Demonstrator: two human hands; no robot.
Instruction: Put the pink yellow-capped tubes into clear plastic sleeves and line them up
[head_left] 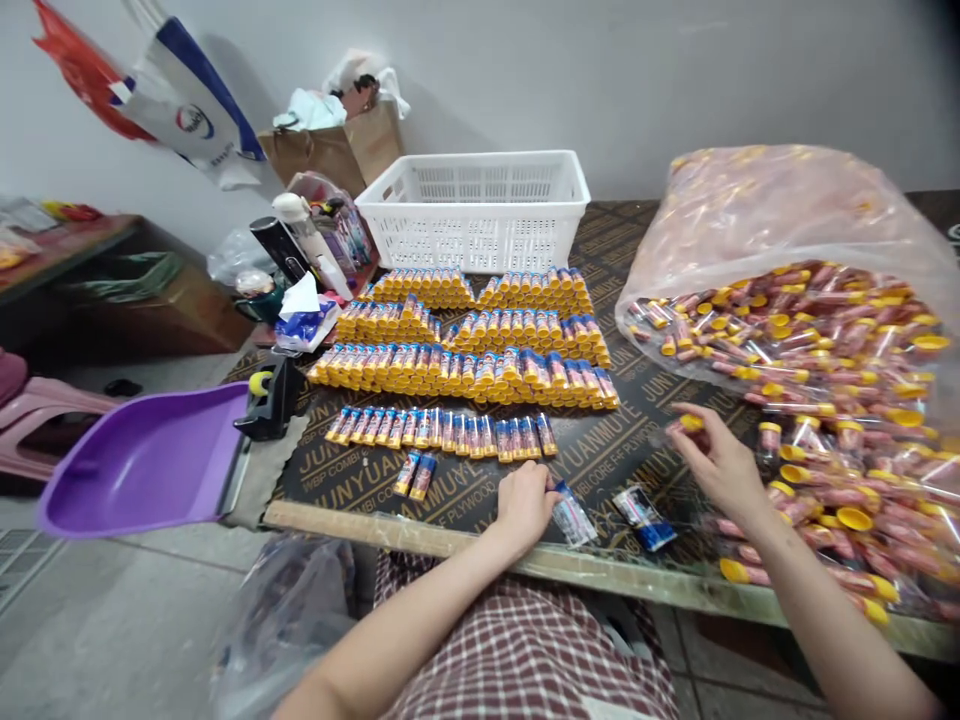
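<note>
My right hand (716,465) pinches a yellow-capped tube (688,424) between its fingertips, just left of a large clear plastic bag (795,215) spilling many such tubes. My left hand (523,505) rests at the board's front edge, its fingers on a tube in a clear wrapper (574,515). Another wrapped packet with blue print (645,518) lies to its right. Rows of yellow-capped tubes (465,375) stand packed side by side on a dark printed plywood board (600,250), with a shorter row (442,435) and a loose pair (415,475) nearest my hands.
A white slotted plastic basket (472,212) stands behind the rows. A purple dustpan (142,460) and a black tape dispenser (271,398) sit at the board's left end. Bottles, a paper bag (334,150) and plastic bags crowd the back left. A plastic sack (289,620) lies by my knees.
</note>
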